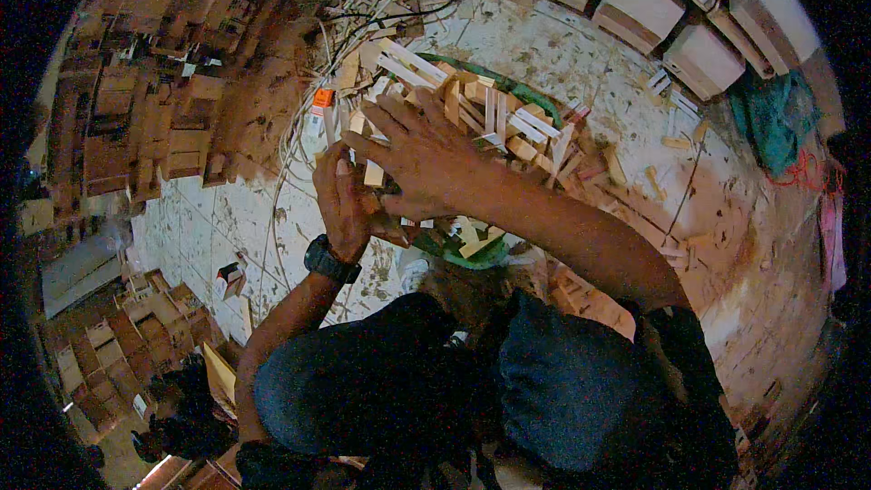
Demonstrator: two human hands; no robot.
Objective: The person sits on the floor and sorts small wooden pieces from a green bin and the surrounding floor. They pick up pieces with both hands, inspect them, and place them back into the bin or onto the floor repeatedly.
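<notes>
My left hand (343, 200), with a dark watch on its wrist, is cupped with its fingers raised. A small pale wooden block (373, 173) shows at its palm; much of the grip is hidden. My right hand (431, 159) reaches across from the right, its fingers spread and its fingertips close to the left hand. Both hands are over a heap of wood offcuts (522, 141). Under the heap a green rim (484, 259) shows, perhaps of a basin or a sack. An orange and white box (321, 104) is just beyond the left hand.
Stacked wooden pieces (172, 91) fill the far left, and more blocks (118, 336) lie near left. Cables (288, 145) run along the floor. Large pale boxes (638, 7) line the far right, beside a green cloth (776, 118). Scraps (655, 183) litter the floor at right.
</notes>
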